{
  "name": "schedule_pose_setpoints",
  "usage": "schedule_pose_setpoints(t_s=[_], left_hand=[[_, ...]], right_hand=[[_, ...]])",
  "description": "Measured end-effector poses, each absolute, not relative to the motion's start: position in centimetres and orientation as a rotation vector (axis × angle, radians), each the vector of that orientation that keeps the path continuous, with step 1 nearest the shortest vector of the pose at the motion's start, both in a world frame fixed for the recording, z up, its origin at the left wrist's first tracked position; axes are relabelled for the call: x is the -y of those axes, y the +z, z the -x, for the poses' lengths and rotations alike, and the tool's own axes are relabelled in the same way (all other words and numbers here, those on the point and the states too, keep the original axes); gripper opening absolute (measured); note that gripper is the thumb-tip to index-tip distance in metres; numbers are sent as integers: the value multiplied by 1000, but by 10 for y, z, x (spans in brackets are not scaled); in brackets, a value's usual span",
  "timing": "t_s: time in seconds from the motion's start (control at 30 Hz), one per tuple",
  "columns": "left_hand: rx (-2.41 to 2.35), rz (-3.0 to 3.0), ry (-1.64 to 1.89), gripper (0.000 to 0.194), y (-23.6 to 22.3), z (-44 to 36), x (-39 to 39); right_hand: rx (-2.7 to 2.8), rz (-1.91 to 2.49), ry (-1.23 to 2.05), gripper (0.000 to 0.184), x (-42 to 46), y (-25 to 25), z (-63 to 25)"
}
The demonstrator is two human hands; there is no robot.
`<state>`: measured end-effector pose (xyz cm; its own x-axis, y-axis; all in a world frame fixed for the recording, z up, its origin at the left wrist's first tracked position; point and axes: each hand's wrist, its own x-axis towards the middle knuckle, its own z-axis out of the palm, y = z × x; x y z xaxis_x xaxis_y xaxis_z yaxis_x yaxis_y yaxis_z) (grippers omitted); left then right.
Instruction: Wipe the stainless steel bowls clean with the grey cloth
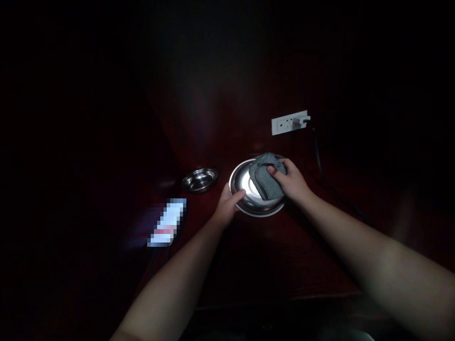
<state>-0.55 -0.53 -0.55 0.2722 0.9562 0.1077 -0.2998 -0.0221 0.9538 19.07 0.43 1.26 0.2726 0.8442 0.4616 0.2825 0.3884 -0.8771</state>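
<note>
A shiny steel bowl [245,201] is tilted toward me above the dark red table. My left hand [227,204] grips its left rim, thumb over the inner edge and the other fingers hidden behind. Bunched in my right hand [289,180] is a grey-green cloth [266,177], which lies against the bowl's inside at the upper right. The right thumb presses on the cloth; most of the other fingers are out of sight behind it.
A second steel bowl [200,180] stands on the table to the left. Nearer me is a lit phone [167,223], its screen blurred, with a cable below. On the back wall a white socket plate [284,124] holds a plug; its dark cord [317,154] runs down to the right. The surroundings are very dark.
</note>
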Motion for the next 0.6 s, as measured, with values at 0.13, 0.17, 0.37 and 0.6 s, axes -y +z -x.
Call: schedule_pose_setpoints(t_s=[0.13,0.17,0.37,0.6], left_hand=[[-729,-1138,1209,47,-5,5,2],[-728,-1135,1214,46,-6,5,1],[-730,-1101,1202,48,-10,2,-2],[-706,-1096,1223,46,-9,2,-4]], right_hand=[[1320,1188,551,45,-3,12,-191],[1327,1186,555,44,-2,13,-191],[1340,1180,550,43,0,15,-194],[1333,1180,588,44,-3,13,-196]])
